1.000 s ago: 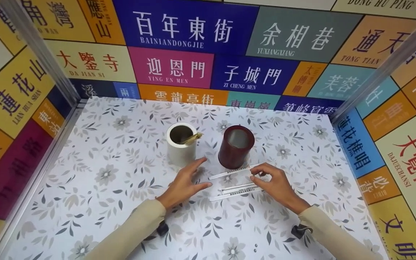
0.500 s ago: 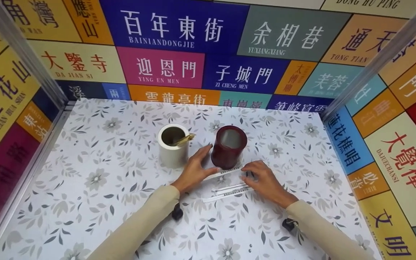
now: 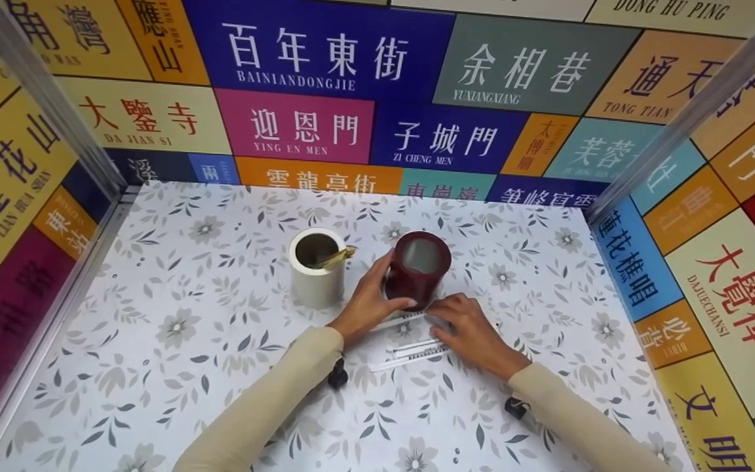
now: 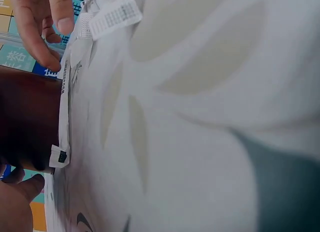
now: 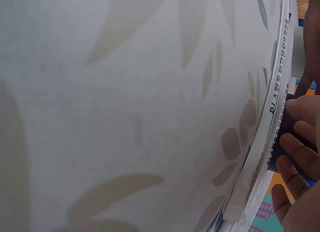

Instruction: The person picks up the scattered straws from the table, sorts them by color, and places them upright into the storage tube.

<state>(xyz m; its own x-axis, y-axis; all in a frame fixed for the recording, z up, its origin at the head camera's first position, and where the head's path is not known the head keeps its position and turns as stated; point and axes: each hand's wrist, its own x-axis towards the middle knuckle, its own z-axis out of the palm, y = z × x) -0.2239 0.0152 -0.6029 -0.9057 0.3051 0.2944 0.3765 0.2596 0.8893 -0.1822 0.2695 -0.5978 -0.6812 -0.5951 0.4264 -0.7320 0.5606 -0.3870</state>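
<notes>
A dark red cylindrical cup (image 3: 413, 282) stands upright, its inside grey. My left hand (image 3: 366, 303) holds it from the left, the thumb across the front and the fingers along the far side. Close to the cup's front right, my right hand (image 3: 468, 333) hovers with loosely bent fingers; I see nothing gripped in it. Slim white printed packets (image 3: 417, 354) lie in front of the cup, partly under the right hand. In the left wrist view one packet (image 4: 64, 109) lies along the cup's base. The right wrist view shows printed packets (image 5: 267, 127) beside the right fingers (image 5: 300, 152).
An off-white cylindrical holder (image 3: 317, 288) stands left of the red cup, with thin golden-brown sticks (image 3: 338, 257) leaning over its rim. A floral cloth (image 3: 174, 387) covers the table. Walls with coloured sign panels (image 3: 312, 124) enclose the back and sides.
My left hand has moved right and forward, from beside the off-white holder to the red cup. My right hand has shifted slightly left toward the cup. The packets stay on the table.
</notes>
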